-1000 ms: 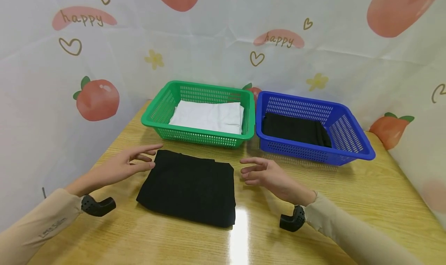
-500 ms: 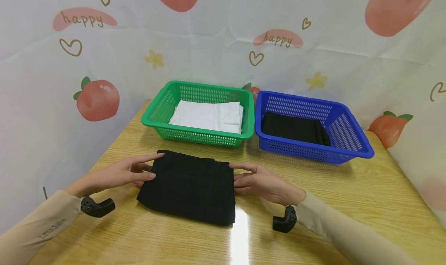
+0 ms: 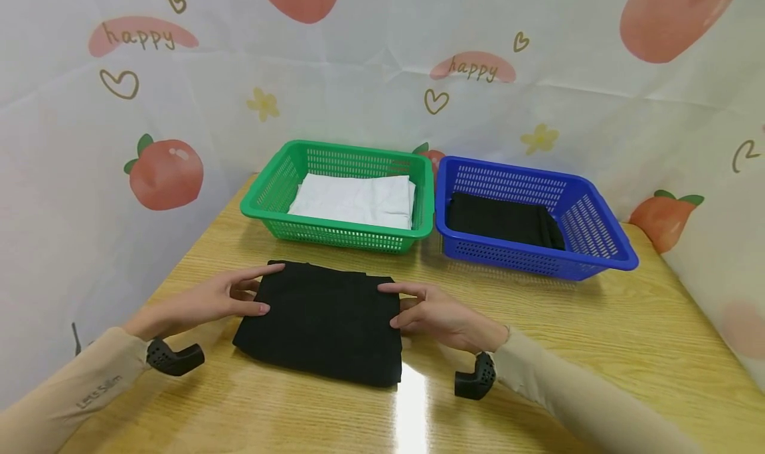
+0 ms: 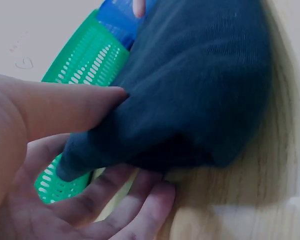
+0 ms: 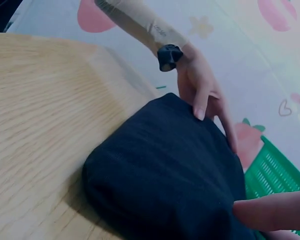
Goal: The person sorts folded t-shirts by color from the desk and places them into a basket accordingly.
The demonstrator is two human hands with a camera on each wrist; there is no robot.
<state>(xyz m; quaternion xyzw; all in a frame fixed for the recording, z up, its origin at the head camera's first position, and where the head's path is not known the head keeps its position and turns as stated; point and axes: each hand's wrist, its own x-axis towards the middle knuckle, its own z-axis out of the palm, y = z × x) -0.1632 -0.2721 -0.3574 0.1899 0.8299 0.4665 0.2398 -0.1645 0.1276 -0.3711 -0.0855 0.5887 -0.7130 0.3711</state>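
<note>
A folded black garment (image 3: 323, 324) lies on the wooden table in front of the baskets. At its left edge, my left hand (image 3: 206, 298) grips it; the left wrist view shows the thumb (image 4: 75, 107) on top and fingers beneath the fabric. My right hand (image 3: 442, 314) holds the opposite edge, thumb and index finger over the cloth, the other fingers partly hidden at its side. The right wrist view shows the garment (image 5: 165, 170) stretching between both hands, its near side close to the tabletop.
Behind the garment stands a green basket (image 3: 335, 229) holding folded white cloth (image 3: 352, 198). A blue basket (image 3: 532, 256) with folded black cloth (image 3: 499, 220) stands right beside it. A printed white sheet (image 3: 358, 56) hangs behind and around the table (image 3: 287, 421).
My right hand has moved left from beside the garment onto its right edge. My left hand has lowered slightly and closed on the left edge. The garment has stayed in nearly the same place.
</note>
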